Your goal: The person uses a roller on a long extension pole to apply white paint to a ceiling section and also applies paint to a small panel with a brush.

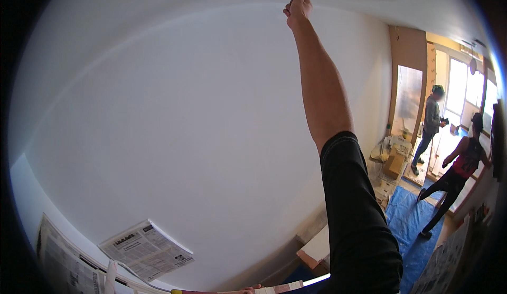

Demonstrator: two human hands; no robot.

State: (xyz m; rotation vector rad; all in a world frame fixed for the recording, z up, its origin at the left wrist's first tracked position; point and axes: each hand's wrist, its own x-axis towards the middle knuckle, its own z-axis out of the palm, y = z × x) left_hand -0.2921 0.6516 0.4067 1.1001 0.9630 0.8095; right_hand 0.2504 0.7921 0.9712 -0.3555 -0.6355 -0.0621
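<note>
My right arm, in a black sleeve, stretches up along the white wall (200,109). My right hand (299,9) is high up, close to where the wall meets the ceiling. One finger points up while the others are curled in; any small thing between them cannot be made out. At the lower edge a bit of a hand (253,289), seemingly my left hand, shows beside a long flat strip (280,287) with pale and reddish parts. Most of that hand is out of the picture, so its grip is hidden.
Newspaper sheets (148,247) cover something at the lower left. Cardboard boxes (394,164) and other items stand along the wall at right, by a blue tarp (404,217). Two people, one in grey (432,114) and one in a dark-and-red top (467,157), stand near bright windows.
</note>
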